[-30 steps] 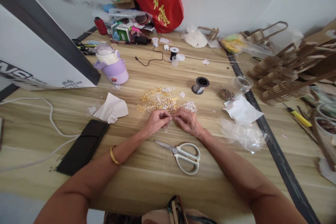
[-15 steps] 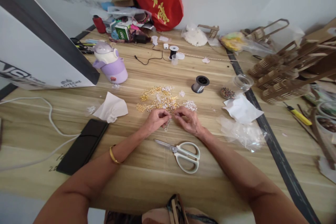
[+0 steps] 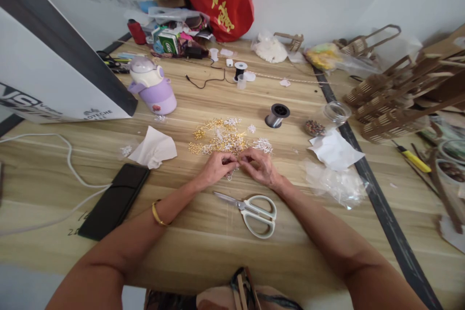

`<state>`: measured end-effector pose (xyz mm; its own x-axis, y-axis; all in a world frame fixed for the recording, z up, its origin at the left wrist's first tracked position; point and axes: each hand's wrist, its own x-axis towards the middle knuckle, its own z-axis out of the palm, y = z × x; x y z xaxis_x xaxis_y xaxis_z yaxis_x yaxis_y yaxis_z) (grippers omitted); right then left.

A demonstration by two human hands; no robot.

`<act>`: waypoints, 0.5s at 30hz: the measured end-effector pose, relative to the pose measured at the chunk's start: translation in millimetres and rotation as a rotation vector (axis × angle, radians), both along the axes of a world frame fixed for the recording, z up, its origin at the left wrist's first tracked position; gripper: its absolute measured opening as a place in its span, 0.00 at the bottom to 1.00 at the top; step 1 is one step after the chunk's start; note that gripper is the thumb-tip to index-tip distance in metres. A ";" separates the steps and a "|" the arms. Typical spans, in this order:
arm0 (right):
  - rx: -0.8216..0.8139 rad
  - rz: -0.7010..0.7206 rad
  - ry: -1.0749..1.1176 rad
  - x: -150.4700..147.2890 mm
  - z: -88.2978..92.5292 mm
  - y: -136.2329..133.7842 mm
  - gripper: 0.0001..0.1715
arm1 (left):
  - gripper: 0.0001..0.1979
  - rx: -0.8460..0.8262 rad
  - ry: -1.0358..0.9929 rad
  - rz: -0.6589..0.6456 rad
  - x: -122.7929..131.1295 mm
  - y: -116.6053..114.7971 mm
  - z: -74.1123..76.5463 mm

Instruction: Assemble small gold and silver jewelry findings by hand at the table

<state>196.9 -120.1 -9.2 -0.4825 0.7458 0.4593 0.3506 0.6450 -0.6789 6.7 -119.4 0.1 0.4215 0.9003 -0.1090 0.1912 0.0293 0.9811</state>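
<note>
My left hand [image 3: 215, 167] and my right hand [image 3: 258, 165] meet at the table's middle, fingertips pinched together on a small silver metal piece with a ring [image 3: 230, 174] hanging between them. Just beyond the fingers lies a heap of gold and silver charms [image 3: 221, 139]. White-handled scissors [image 3: 254, 209] lie on the wood just in front of the hands, blades pointing left. A gold bangle [image 3: 157, 215] circles my left wrist.
A black phone [image 3: 114, 201] and a crumpled tissue [image 3: 154, 149] lie to the left, near a white cable [image 3: 70, 167] and a purple bottle [image 3: 154, 87]. A wire spool [image 3: 276, 116], bead jar [image 3: 329, 117], plastic bags [image 3: 336, 181] and wooden baskets [image 3: 392, 101] stand at the right.
The hands have drawn slightly closer together over the small piece, and the dangling ring sits higher, tucked under the fingers. The view drifted slightly.
</note>
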 end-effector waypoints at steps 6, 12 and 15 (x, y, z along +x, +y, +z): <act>-0.006 0.003 -0.011 0.3 -0.6 0.2 0.08 | 0.09 -0.043 -0.006 -0.017 0.0 0.6 2.7; -0.010 0.015 -0.014 -0.5 1.7 -0.4 0.07 | 0.09 -0.049 0.000 -0.028 0.3 0.5 3.5; -0.006 0.010 -0.009 -1.1 1.1 -0.8 0.07 | 0.08 -0.015 0.025 -0.032 0.3 0.5 3.7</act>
<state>195.7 -120.9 -8.1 -0.4942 0.7436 0.4504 0.3504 0.6445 -0.6796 7.0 -118.9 3.8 0.4465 0.8847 -0.1336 0.2170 0.0378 0.9754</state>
